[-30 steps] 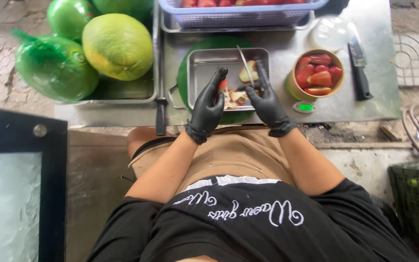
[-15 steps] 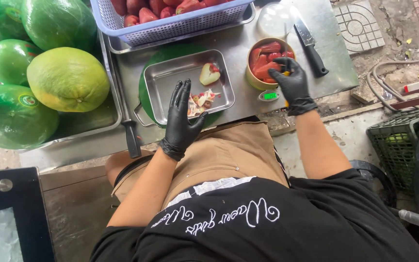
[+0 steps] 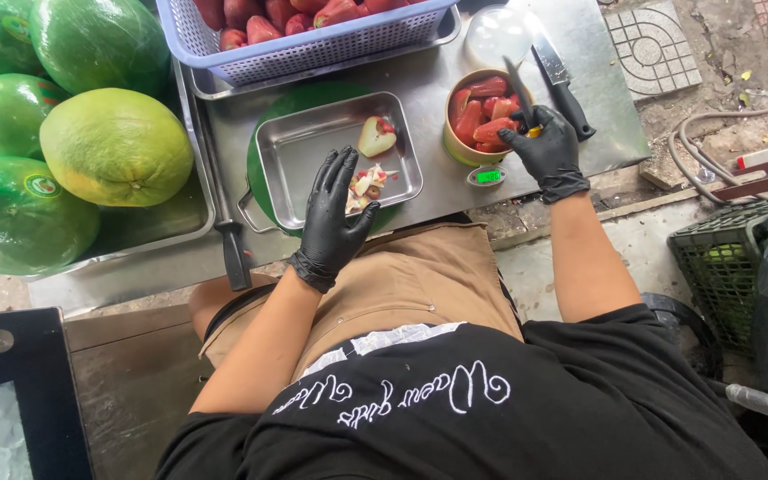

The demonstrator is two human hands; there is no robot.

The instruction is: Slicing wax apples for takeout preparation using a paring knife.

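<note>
Both my hands wear black gloves. My left hand (image 3: 332, 213) hovers flat, fingers spread, over the near edge of a steel tray (image 3: 300, 160). The tray holds a half red-and-white fruit piece (image 3: 375, 136) and a small heap of scraps (image 3: 366, 185). My right hand (image 3: 546, 147) grips a small knife (image 3: 518, 89) with a yellow handle, blade pointing away over a round bowl (image 3: 458, 147) of cut red fruit pieces (image 3: 486, 111). The bowl stands on a small scale with a green display (image 3: 488, 177).
A purple basket (image 3: 313, 44) of red fruit sits at the back. A black-handled knife (image 3: 562, 84) lies right of the bowl. Large green pomelos (image 3: 113, 147) fill the left side. A green crate (image 3: 722, 267) and hoses (image 3: 731, 151) are on the ground right.
My right hand has moved from the tray to the bowl on the right, still with the knife. My left hand has let go and opened over the tray.
</note>
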